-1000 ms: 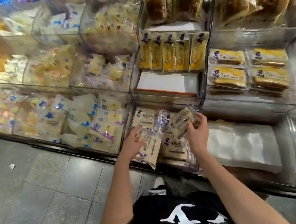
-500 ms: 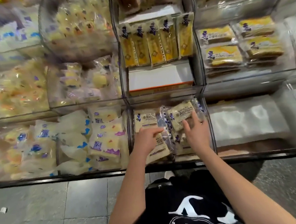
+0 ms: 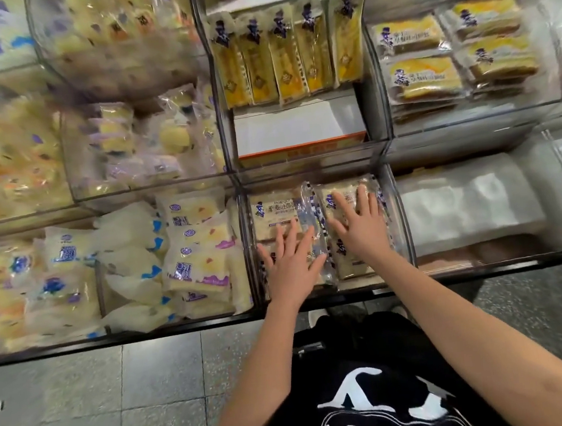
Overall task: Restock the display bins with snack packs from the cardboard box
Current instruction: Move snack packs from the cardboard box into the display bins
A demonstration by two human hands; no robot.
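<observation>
Head view, the only one: left hand (image 3: 291, 263) and right hand (image 3: 360, 229) both lie flat on the snack packs (image 3: 274, 213) in the lower middle bin (image 3: 398, 222); fingers straight and spread, palms down on the wrappers, nothing gripped in either. The left hand covers the near pack of the left column; the right hand lies across the right column, fingertips up by the far pack's label. The packs lie in two columns, labels up; a ridge of crinkled clear film (image 3: 314, 223) stands between the columns, touching the left hand's fingers. The cardboard box is not in frame, so I can't say where it is. The neighbouring bin (image 3: 558, 186) on the right holds only what looks like a white sheet; the bin above holds a white carton with an orange edge (image 3: 299, 132).

My read: this step is seating and levelling packs in the bin, not picking.

How to do it well:
- keep the palms flat and the load spread; these look like soft bread slices, so fingertip pressure would dent them
- push the columns outward to the bin walls; that should let the film ridge drop flat instead of riding up
- square the near edges to the front wall so the labels read from the aisle
- lift straight off; dragging the hands would skew the top packs
- only then go back for more stock; the bin looks to have height left, though its depth is hard to tell from here
</observation>
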